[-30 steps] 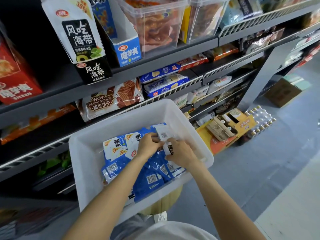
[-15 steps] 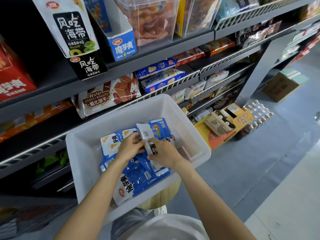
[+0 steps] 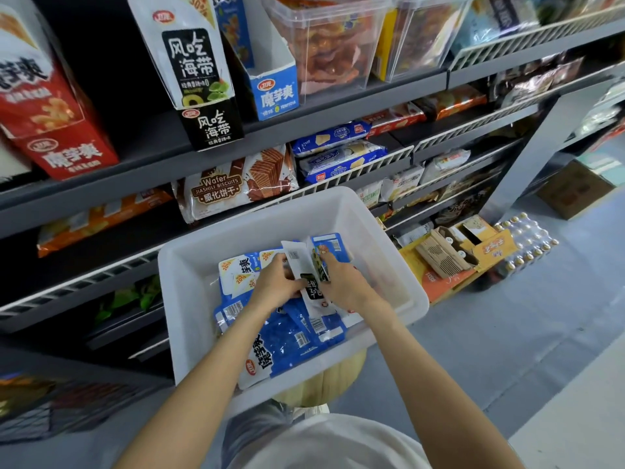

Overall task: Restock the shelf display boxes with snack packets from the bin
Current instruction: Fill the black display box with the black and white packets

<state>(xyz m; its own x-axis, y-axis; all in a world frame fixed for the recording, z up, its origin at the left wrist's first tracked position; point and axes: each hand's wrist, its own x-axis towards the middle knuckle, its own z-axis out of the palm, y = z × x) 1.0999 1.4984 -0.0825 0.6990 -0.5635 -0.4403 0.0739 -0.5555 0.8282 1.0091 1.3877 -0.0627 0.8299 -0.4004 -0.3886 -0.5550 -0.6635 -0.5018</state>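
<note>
A white plastic bin (image 3: 189, 286) sits in front of me on a round stool, holding several blue and white snack packets (image 3: 291, 346). Both my hands are inside it. My left hand (image 3: 275, 282) and my right hand (image 3: 345, 282) grip a small stack of white and black packets (image 3: 309, 275) between them, standing it upright over the blue ones. On the shelf above stand three display boxes: a black and white one (image 3: 203, 93), a blue one (image 3: 274, 86) and a red one (image 3: 50, 123).
Grey shelves (image 3: 142, 170) run across the view with wafer packs (image 3: 233, 187), biscuit packs and clear tubs (image 3: 331, 42). Cardboard boxes (image 3: 453, 255) and a pack of bottles (image 3: 527, 242) lie on the floor at the right. The stool (image 3: 321, 384) shows under the bin.
My two hands have gathered the white and black packets together and raised them upright in the bin. The camera has shifted slightly toward the shelf.
</note>
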